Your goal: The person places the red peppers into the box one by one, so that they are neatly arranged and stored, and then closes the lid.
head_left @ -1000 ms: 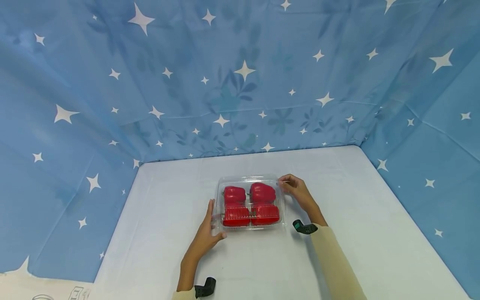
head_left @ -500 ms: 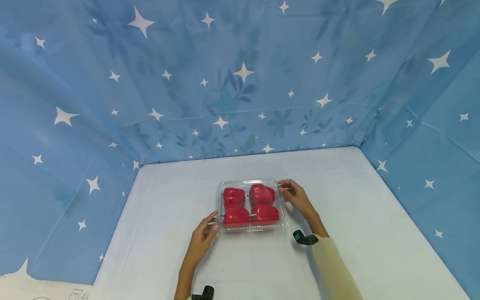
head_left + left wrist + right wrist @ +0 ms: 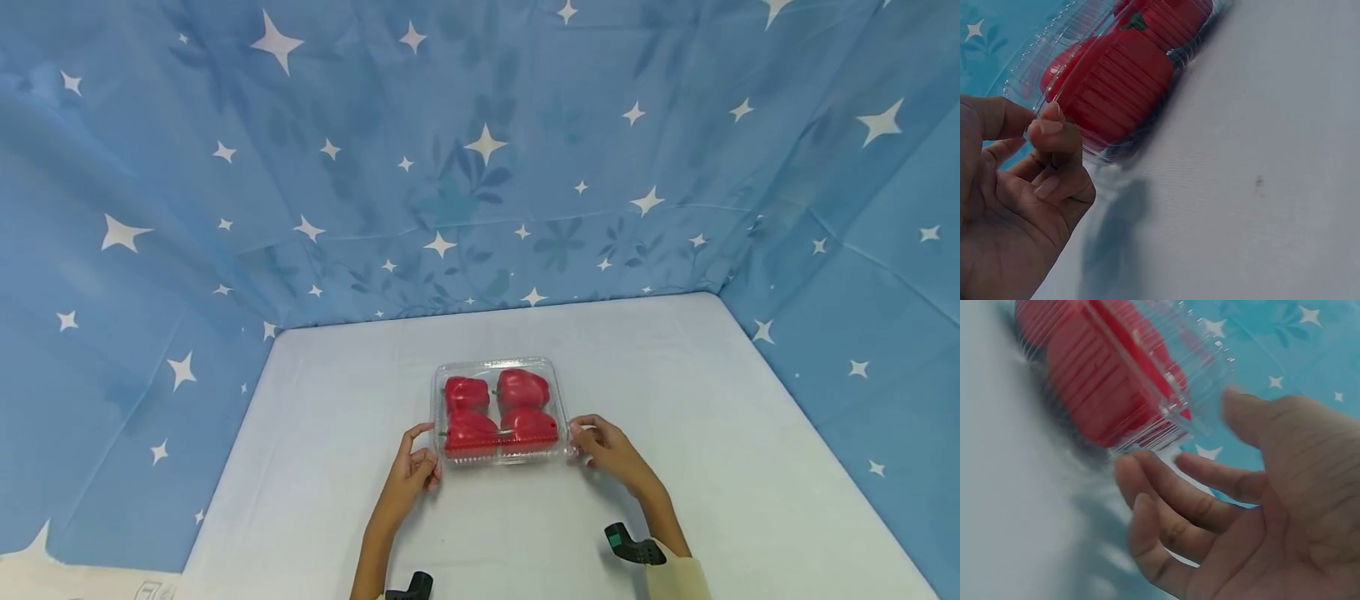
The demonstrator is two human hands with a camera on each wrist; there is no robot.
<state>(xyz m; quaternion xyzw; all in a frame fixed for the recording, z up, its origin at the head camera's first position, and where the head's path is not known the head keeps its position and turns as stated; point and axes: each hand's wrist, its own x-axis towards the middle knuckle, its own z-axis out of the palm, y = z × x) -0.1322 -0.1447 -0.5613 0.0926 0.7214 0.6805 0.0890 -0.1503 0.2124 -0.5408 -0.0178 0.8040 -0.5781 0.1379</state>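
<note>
A clear plastic clamshell container (image 3: pixel 491 365) stands on the white table, its lid over several red bell peppers (image 3: pixel 523 388). My left hand (image 3: pixel 405 479) is at its front left corner. In the left wrist view, the thumb and a fingertip pinch the rim beside a red pepper (image 3: pixel 1116 87), while the other fingers curl below. Near the front right corner is my right hand (image 3: pixel 611 454). The right wrist view shows its thumb apart from its loosely bent fingers (image 3: pixel 1191 500), around the container's corner; blur hides whether they touch it.
The white table (image 3: pixel 345 375) reaches back to a blue curtain (image 3: pixel 360 183) with white stars, which also hangs at both sides. A black wrist camera (image 3: pixel 633 546) sits on the right wrist, another black wrist camera (image 3: pixel 412 586) on the left.
The container's lid has come down at the front. My right hand has slid from the back right corner to the front right one. My left hand has gone from spread fingers to pinching the rim.
</note>
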